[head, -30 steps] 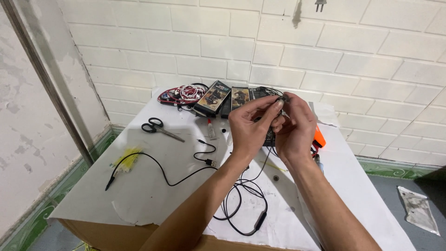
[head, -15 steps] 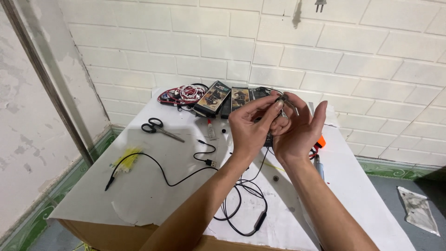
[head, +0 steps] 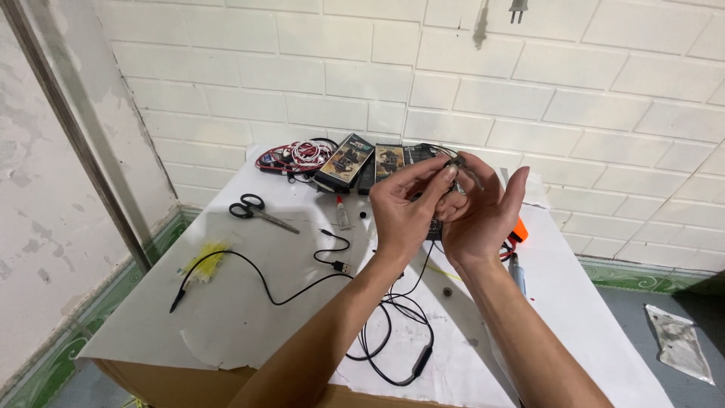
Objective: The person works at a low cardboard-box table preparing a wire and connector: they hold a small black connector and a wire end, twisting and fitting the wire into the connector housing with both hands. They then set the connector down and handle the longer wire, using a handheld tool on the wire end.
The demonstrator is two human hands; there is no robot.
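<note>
Two hands up over the middle of the surface (head: 249,325), toward twelve o'clock from the wearer. Pinches a small dark part (head: 455,165) with thin wire leads between thumb and fingers (head: 434,177) of the left hand (head: 404,211), clamped on it at the top of the grip. Shows the right hand (head: 483,215) just at three o'clock of the left, palm turned inward, fingers (head: 513,189) apart and straightened upward.

Differs from a second ago: then wrapped both hands close around the part; now has the right hand opened and eased off. Leaves the part, by the look of it, carried by the left grip alone, with the right palm near or behind it.

Around them:
- At ten o'clock of the hands, black-handled scissors (head: 257,210).
- At eleven o'clock, a coil of red and white wires (head: 294,156) and dark printed boxes (head: 345,160).
- At nine o'clock, close by, a small clear bottle (head: 343,215).
- At seven to eight o'clock, a black cable (head: 279,287) running to a yellow bundle (head: 204,261).
- At six o'clock, a looped black cord (head: 419,359).
- At four o'clock, an orange tool (head: 517,229), mostly behind the right wrist.

Hard to make out: what kind of part it is, how many leads it has, and whether the right palm touches it. Hides more dark items on the surface behind the hands.
</note>
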